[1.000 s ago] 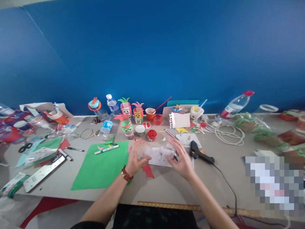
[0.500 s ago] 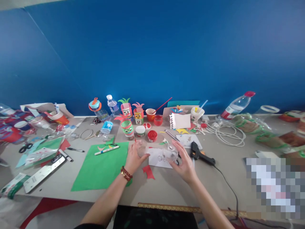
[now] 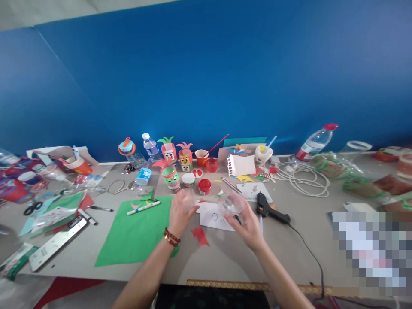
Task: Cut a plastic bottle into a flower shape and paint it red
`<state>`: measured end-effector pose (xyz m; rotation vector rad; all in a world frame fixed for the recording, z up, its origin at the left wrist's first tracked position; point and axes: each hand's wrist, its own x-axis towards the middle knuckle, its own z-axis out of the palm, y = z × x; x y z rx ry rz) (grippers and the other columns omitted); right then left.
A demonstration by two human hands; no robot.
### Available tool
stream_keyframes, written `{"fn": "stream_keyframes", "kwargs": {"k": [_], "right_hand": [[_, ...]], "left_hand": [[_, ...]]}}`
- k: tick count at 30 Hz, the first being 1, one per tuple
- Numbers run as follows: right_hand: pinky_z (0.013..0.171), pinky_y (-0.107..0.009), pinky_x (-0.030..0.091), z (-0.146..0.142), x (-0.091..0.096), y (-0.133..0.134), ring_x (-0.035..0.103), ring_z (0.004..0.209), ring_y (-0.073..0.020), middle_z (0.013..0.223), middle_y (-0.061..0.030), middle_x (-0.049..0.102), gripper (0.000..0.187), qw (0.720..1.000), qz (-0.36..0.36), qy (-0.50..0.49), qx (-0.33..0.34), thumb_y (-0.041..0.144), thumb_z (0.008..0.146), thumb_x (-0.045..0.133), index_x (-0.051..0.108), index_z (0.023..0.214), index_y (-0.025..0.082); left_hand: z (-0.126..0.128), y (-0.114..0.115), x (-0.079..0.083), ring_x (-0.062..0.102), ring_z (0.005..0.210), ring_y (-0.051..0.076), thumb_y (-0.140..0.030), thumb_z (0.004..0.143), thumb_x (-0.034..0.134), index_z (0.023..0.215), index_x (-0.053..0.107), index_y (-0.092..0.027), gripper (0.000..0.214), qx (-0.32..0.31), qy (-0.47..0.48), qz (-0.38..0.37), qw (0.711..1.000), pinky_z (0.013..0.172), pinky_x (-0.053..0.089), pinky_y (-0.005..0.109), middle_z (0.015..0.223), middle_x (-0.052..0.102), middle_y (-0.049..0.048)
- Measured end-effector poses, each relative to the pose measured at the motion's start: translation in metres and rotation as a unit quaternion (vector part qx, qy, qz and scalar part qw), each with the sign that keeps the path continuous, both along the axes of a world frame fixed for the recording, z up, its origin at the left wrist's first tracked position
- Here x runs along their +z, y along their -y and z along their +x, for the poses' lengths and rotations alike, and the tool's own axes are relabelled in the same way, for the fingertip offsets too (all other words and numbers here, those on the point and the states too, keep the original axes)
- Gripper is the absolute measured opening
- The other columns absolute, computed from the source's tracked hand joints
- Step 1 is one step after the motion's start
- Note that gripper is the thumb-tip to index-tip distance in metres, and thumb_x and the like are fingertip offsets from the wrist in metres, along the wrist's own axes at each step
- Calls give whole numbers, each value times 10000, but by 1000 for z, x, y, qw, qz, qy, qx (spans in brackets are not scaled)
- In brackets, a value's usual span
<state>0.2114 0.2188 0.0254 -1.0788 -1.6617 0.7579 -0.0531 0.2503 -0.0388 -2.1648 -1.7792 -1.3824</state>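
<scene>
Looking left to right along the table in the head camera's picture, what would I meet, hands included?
Black scissors, green sheet, left hand holding a clear plastic piece, red paper scrap, right hand holding another clear piece, black glue gun, red-capped bottle.

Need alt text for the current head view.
A person's left hand and right hand each hold a clear plastic piece over a cluttered gray table, near white paper. A green sheet bearing a marker lies left, a black glue gun right; cups with faces stand behind, before a blue wall.
</scene>
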Motion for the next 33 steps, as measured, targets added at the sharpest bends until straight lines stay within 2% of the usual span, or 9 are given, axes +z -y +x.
{"fn": "stream_keyframes", "kwargs": {"k": [8, 13, 17, 19, 22, 25, 27, 31, 33], "right_hand": [[1082, -500, 474, -4, -7, 0, 549, 1330, -317, 1441, -136, 566, 683, 1000, -16, -2, 12, 398, 892, 683, 370, 1491, 298], [1096, -488, 468, -7, 0, 1, 538, 1344, -307, 1459, -125, 554, 688, 1000, -4, -2, 9, 375, 885, 685, 371, 1492, 295], [1138, -511, 419, -6, 9, 4, 510, 1362, -310, 1482, -112, 526, 651, 999, 20, 34, -10, 346, 872, 689, 425, 1465, 296], [1151, -526, 396, -6, 11, 5, 495, 1372, -314, 1482, -104, 526, 644, 998, 23, 50, -19, 345, 869, 691, 436, 1459, 303], [1146, -530, 400, -5, 11, 5, 505, 1362, -319, 1466, -106, 545, 625, 999, 9, 29, -16, 381, 872, 698, 458, 1444, 301], [1080, -495, 485, -5, 5, 3, 554, 1323, -310, 1448, -114, 572, 580, 997, -27, -68, 23, 451, 907, 655, 469, 1435, 297], [1003, -475, 551, -6, 1, 2, 601, 1277, -305, 1430, -110, 597, 572, 988, -71, -131, 49, 492, 930, 611, 457, 1447, 302], [954, -515, 571, -7, -2, 3, 647, 1213, -333, 1364, -106, 654, 541, 952, -178, -234, 86, 531, 908, 623, 553, 1388, 292], [1004, -547, 527, -9, -1, 4, 636, 1224, -343, 1340, -102, 671, 515, 925, -219, -293, 108, 523, 878, 665, 612, 1336, 293]], "left_hand": [[-4, -4, -8, 510, 1299, 397, -451, 817, 734, 1464, 303, -155, 832, 13, -39, -6, 999, 991, 474, 600, 1372, 503, 250], [-7, 0, -4, 509, 1322, 384, -346, 828, 703, 1494, 276, -193, 806, -23, 11, -20, 999, 1021, 465, 598, 1405, 489, 227], [-5, 1, 2, 562, 1266, 377, -367, 821, 717, 1506, 250, -184, 849, -17, 52, -33, 998, 975, 498, 590, 1388, 510, 232], [-1, 3, 11, 542, 1282, 391, -410, 801, 748, 1512, 238, -187, 903, -14, 52, -23, 998, 979, 488, 607, 1408, 489, 243], [5, 14, 33, 465, 1349, 395, -438, 796, 762, 1511, 259, -173, 913, -11, 34, 14, 999, 1051, 429, 620, 1443, 459, 248], [10, 28, 61, 435, 1374, 367, -360, 822, 744, 1494, 309, -162, 825, -13, 35, 81, 996, 1109, 383, 598, 1447, 469, 219], [13, 37, 76, 449, 1362, 350, -307, 857, 698, 1439, 400, -195, 664, -55, 34, 108, 992, 1111, 388, 582, 1425, 494, 182], [20, 45, 98, 542, 1271, 288, -268, 963, 523, 1286, 543, -229, 326, -192, 100, -24, 976, 1077, 450, 513, 1313, 592, 123], [23, 47, 109, 573, 1225, 268, -268, 985, 482, 1227, 575, -232, 262, -222, 123, -69, 965, 1063, 466, 485, 1252, 627, 108]]}}
